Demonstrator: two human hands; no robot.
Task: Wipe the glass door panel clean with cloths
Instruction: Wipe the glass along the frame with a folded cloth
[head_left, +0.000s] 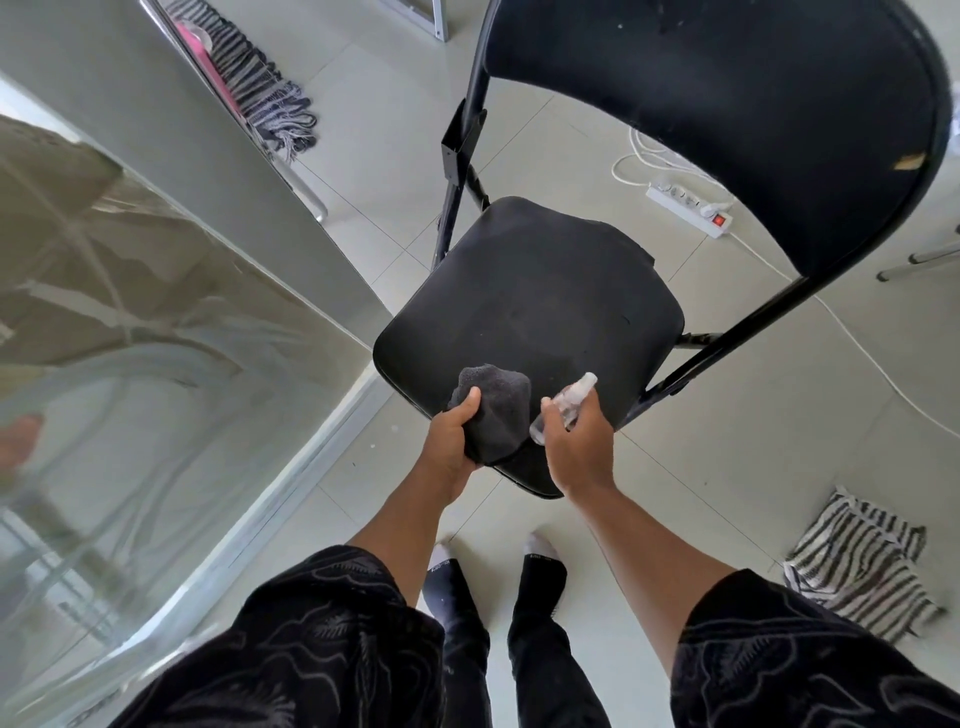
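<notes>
My left hand grips a dark grey cloth over the front edge of a black folding chair's seat. Just to its right, my right hand holds a small clear spray bottle, its nozzle pointing up and to the right. The glass door panel fills the left side of the view, streaked with wet smears and reflections.
A striped cloth lies on the tiled floor at the right. A white power strip with cables sits behind the chair. A fringed striped rug lies at the back left. My feet stand just before the chair.
</notes>
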